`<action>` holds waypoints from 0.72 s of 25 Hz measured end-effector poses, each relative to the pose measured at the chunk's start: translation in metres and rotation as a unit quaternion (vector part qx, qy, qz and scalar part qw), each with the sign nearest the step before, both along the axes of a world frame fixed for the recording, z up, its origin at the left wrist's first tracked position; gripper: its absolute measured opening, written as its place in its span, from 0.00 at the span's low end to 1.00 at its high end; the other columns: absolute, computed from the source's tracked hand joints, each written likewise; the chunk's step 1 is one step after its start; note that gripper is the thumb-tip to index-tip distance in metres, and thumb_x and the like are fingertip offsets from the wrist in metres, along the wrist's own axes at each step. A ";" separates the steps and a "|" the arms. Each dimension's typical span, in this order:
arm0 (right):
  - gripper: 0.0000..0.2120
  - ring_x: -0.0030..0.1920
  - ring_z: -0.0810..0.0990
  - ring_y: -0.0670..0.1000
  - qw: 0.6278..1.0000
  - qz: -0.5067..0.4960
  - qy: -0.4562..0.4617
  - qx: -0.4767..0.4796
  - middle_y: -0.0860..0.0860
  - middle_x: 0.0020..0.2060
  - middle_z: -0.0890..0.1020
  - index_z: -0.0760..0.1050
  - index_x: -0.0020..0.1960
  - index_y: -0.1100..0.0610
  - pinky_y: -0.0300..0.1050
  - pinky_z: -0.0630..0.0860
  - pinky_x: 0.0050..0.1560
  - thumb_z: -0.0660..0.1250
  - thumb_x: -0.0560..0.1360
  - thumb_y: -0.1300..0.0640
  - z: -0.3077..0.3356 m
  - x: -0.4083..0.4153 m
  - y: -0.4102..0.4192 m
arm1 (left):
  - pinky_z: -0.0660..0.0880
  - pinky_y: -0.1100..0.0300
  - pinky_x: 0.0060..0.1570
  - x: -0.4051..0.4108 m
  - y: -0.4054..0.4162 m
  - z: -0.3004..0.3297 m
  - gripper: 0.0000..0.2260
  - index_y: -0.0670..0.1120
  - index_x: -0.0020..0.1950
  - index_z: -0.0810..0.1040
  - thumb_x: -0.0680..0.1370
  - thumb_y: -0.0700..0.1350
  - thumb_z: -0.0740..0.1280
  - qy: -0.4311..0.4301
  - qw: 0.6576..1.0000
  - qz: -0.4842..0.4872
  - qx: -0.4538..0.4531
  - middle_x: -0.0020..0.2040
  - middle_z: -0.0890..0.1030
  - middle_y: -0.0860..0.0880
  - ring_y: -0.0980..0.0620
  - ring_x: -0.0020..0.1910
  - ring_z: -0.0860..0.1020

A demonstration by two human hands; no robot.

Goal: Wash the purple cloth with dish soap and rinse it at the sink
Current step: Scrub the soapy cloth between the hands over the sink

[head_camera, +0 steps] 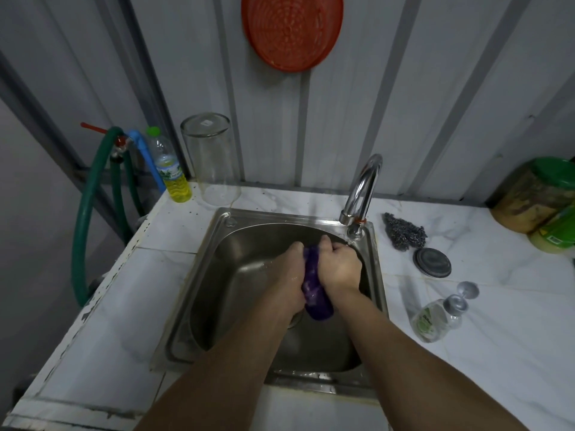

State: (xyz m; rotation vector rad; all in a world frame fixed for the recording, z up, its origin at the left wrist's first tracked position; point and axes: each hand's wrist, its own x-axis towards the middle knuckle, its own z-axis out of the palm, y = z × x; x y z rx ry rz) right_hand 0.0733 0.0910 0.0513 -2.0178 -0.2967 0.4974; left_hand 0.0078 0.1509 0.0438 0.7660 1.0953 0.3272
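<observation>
A: Where is your cloth (315,290)?
B: Over the sink (217,275), bunched into a roll, long axis running from the far end toward you.
A: Grip?
B: Your left hand (287,269) and right hand (339,265) are both fisted around its upper part; the lower end hangs free.

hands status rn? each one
Left hand: closed, gripping the purple cloth over the sink.
Right hand: closed on the same cloth.

Counted: two hands (287,269) (337,265), one purple cloth (314,287), one tap (362,191), one soap dispenser (435,315), one oil bottle (171,169), one scourer (404,231), two green-lidded jars (535,194) (557,231).
</observation>
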 end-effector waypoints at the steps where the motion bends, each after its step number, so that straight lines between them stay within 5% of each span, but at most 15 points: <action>1: 0.22 0.41 0.84 0.57 1.000 0.005 -0.019 0.002 0.57 0.37 0.85 0.80 0.39 0.57 0.54 0.81 0.50 0.59 0.82 0.45 -0.004 -0.003 -0.004 | 0.74 0.57 0.34 0.001 0.004 0.002 0.11 0.48 0.30 0.74 0.73 0.45 0.64 0.017 1.000 0.005 0.013 0.27 0.74 0.48 0.49 0.27 0.74; 5: 0.26 0.35 0.83 0.60 0.985 0.080 -0.136 0.070 0.56 0.31 0.84 0.78 0.35 0.57 0.57 0.81 0.40 0.56 0.76 0.38 -0.018 -0.053 -0.008 | 0.69 0.59 0.29 0.000 0.024 0.001 0.15 0.44 0.32 0.72 0.78 0.46 0.65 0.018 0.999 0.024 0.020 0.27 0.72 0.47 0.49 0.27 0.71; 12: 0.20 0.41 0.83 0.56 0.998 -0.032 0.039 -0.037 0.55 0.38 0.84 0.80 0.40 0.56 0.50 0.80 0.47 0.58 0.81 0.47 -0.017 0.002 0.003 | 0.75 0.50 0.42 0.006 0.005 -0.001 0.11 0.47 0.26 0.77 0.67 0.48 0.65 0.040 0.995 -0.034 0.080 0.27 0.77 0.46 0.45 0.34 0.77; 15: 0.24 0.36 0.82 0.57 0.998 -0.001 -0.054 0.028 0.54 0.32 0.83 0.78 0.35 0.55 0.51 0.80 0.42 0.56 0.80 0.42 -0.024 -0.037 -0.003 | 0.74 0.54 0.38 0.001 0.020 -0.007 0.13 0.45 0.31 0.75 0.74 0.47 0.64 0.063 0.994 0.017 0.084 0.28 0.75 0.46 0.45 0.31 0.75; 18: 0.27 0.36 0.83 0.59 0.989 0.028 -0.128 0.069 0.55 0.30 0.83 0.78 0.34 0.56 0.53 0.80 0.39 0.55 0.75 0.37 -0.019 -0.059 0.004 | 0.71 0.60 0.30 -0.005 0.025 -0.010 0.19 0.45 0.30 0.68 0.80 0.48 0.62 -0.038 0.998 0.046 -0.009 0.29 0.68 0.46 0.49 0.25 0.71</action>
